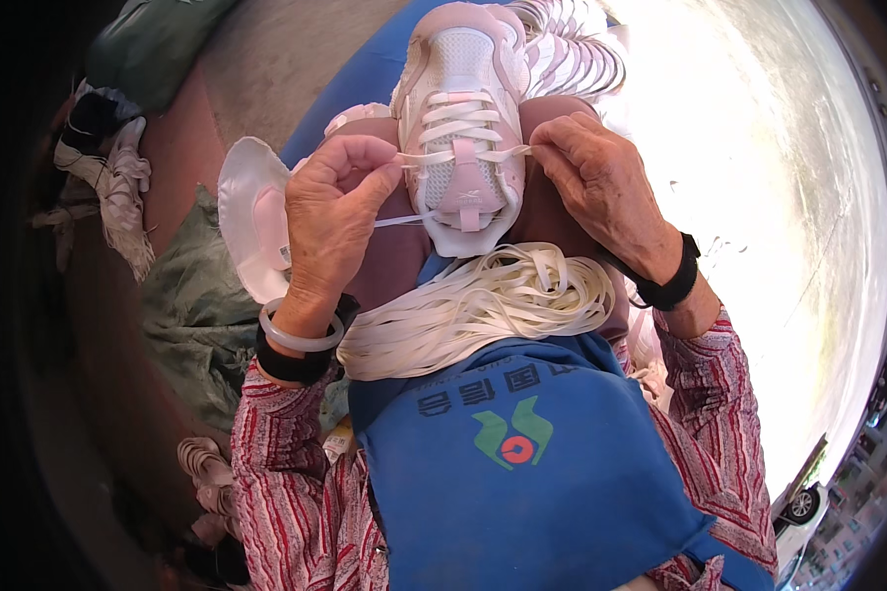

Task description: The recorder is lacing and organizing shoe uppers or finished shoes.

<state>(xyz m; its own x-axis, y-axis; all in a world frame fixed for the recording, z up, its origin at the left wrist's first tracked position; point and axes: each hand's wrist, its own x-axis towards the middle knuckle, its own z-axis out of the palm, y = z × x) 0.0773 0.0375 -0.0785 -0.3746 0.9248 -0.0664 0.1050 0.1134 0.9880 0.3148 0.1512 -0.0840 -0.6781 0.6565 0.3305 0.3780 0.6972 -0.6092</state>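
A pink and white sneaker upper lies between my knees, its tongue toward me. White lace crosses the upper part of its eyelet rows. My left hand pinches a shoelace just left of the tongue, thumb against the curled index finger. On the other side, my right hand pinches the lace where it comes out at the right edge. The lace runs taut across the tongue between both hands. A thick bundle of loose cream laces rests on my lap, over a blue apron.
Left of my left hand is a white rounded shoe piece with a pink patch. Several stacked uppers lie beyond the sneaker. More shoe parts are at the far left, near green sacking. Bright ground stretches right.
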